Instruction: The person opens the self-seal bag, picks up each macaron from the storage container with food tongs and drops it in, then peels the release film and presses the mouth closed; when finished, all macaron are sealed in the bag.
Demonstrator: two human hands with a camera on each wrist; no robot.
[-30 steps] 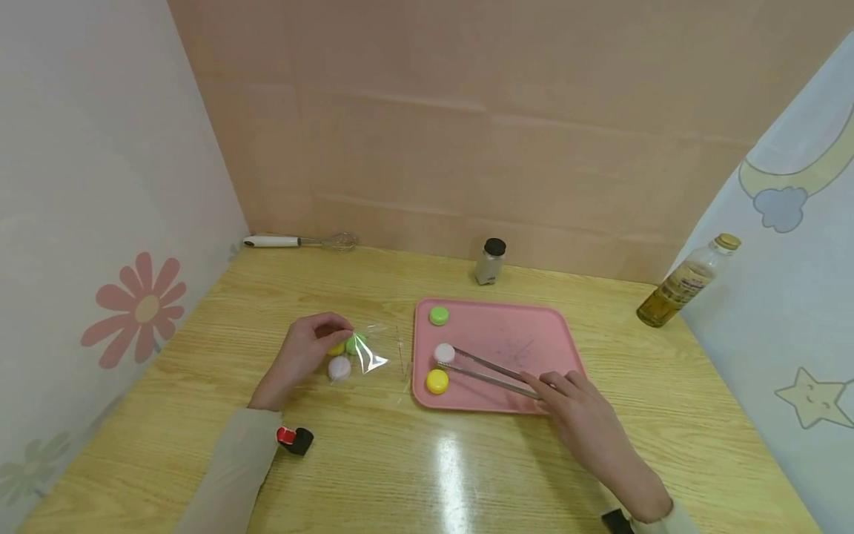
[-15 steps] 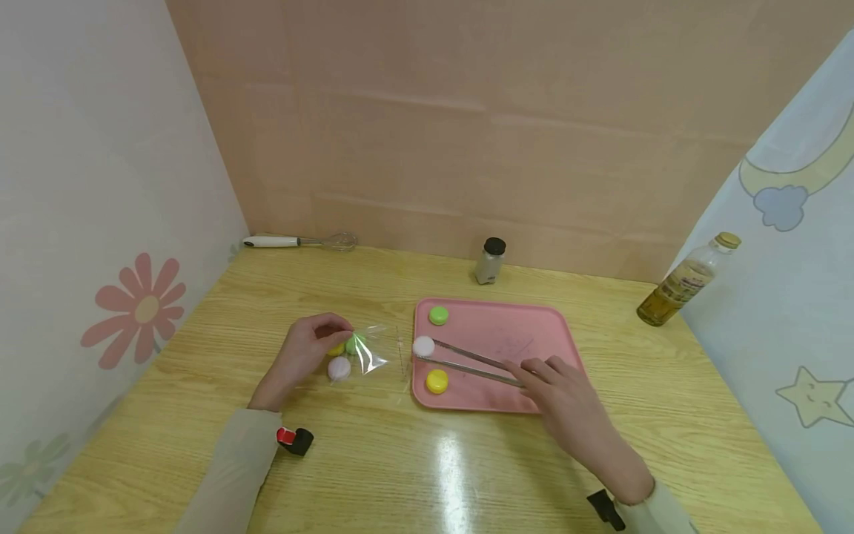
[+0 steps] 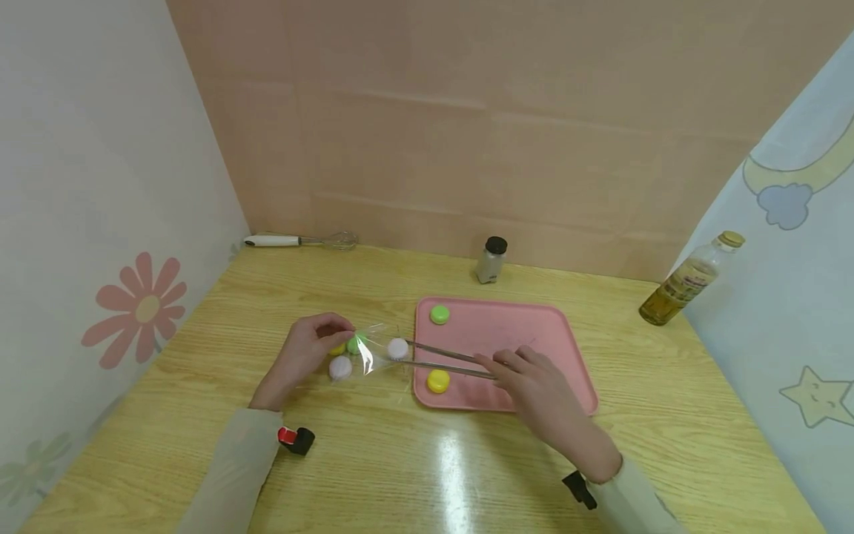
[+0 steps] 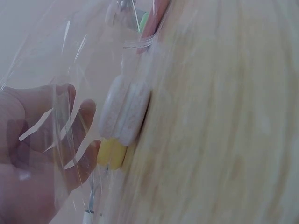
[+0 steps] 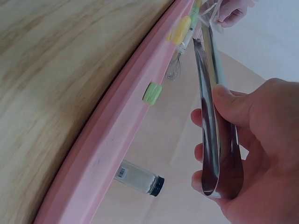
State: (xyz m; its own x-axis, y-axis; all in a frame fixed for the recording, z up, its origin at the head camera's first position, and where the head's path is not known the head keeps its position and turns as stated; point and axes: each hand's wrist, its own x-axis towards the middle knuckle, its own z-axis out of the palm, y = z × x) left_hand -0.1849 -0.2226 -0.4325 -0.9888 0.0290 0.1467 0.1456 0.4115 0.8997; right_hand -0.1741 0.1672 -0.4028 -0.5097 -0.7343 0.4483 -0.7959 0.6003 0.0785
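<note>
A clear plastic bag lies on the table left of the pink tray. My left hand pinches its upper edge. Inside it show a pale lilac macaron, a yellow macaron and a green macaron. My right hand grips metal tongs over the tray, thumb on one arm and fingers round the other. Between the tong tips is a whitish macaron, at the bag's open right end. On the tray sit another green macaron and another yellow macaron.
Behind the tray stands a jar with a black lid. An oil bottle is at the right by the wall. A whisk with a white handle lies along the back left edge. Wall sheets close off the back and sides.
The right hand has moved left with the tongs, carrying the whitish macaron from the tray past its left rim to the bag's opening. The left hand has stayed put.
</note>
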